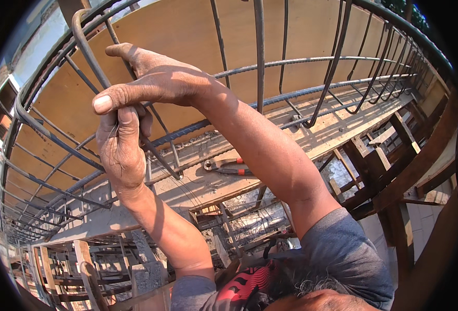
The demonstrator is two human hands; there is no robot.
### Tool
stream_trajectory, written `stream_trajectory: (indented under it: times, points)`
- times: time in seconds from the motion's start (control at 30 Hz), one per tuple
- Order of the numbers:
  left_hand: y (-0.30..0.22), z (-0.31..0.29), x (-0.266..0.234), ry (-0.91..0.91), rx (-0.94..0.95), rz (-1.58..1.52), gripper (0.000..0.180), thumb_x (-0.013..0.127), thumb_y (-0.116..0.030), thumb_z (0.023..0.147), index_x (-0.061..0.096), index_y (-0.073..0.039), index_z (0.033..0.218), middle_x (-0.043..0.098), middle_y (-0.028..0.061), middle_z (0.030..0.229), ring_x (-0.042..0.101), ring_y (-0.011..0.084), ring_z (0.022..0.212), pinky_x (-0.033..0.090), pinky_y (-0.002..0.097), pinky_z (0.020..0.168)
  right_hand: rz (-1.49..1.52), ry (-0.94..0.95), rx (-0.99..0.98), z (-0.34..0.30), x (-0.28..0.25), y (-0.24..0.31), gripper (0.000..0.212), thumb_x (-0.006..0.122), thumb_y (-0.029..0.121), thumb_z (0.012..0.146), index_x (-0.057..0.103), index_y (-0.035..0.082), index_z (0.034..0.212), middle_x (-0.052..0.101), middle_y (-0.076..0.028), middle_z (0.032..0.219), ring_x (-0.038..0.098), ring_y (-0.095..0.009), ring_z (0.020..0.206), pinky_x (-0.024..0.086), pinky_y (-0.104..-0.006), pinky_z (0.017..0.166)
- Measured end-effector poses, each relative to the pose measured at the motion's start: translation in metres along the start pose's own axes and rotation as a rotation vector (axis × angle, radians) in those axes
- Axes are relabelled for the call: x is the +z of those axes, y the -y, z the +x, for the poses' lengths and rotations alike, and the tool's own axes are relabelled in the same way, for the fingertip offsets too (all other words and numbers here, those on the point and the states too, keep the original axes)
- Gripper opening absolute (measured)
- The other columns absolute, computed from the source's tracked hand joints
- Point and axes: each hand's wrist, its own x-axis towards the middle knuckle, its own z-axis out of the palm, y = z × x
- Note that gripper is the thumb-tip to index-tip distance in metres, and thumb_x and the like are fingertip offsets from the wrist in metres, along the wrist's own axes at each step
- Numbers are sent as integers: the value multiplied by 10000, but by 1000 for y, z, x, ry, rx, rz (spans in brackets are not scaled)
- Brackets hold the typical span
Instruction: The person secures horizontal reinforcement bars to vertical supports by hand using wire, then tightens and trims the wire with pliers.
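Fingers closed, my left hand point(122, 150) is beside a bent steel rebar stirrup point(87, 44). Fine strands of tie wire point(119, 167) show against its palm and thumb; the fingertips are partly covered. Crossing above it, my right hand point(161, 80) has its thumb and index finger stretched apart, the thumb lying just over the left fingertips. Its other fingers are hidden behind the palm. Below the hands, a pair of pincers point(229, 167) with red-banded dark handles lies on the wooden formwork board point(208, 189). Thin loose wires trail near it.
The rebar cage point(291, 61) curves across the view, its upright stirrups tied to long ribbed bars. Behind it stands a tan plywood panel point(187, 31). Timber supports point(390, 171) and gaps down to a lower level lie below the board. Another timber post point(86, 259) stands at lower left.
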Motion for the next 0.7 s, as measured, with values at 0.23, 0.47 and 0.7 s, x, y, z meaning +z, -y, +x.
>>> stream_trajectory:
  times: [0.23,0.47,0.7]
  points:
    - [5,6,-20,207,-31,-184,348,542,-339,1046,639,-6,1074,596,39,814,401,53,572,262,221,507,190,228,24,-9,-12,51,1099,693,694,811,340,-120,1460,612,-282,1167,631,-313,1070,513,-351,875]
    - [15,2,-19,238,-111,-276,330,572,-356,1032,649,-35,1020,607,28,814,395,23,595,278,194,517,193,9,-149,12,8,-16,1178,755,650,731,294,-135,1478,565,-341,1234,552,-404,1243,431,-439,1079]
    - [15,6,-26,188,-202,-257,299,535,-355,1047,608,-65,1052,576,35,883,339,19,584,249,157,520,335,153,99,6,-1,4,1497,899,646,494,150,-151,1516,249,-429,1512,288,-473,1454,253,-482,1211]
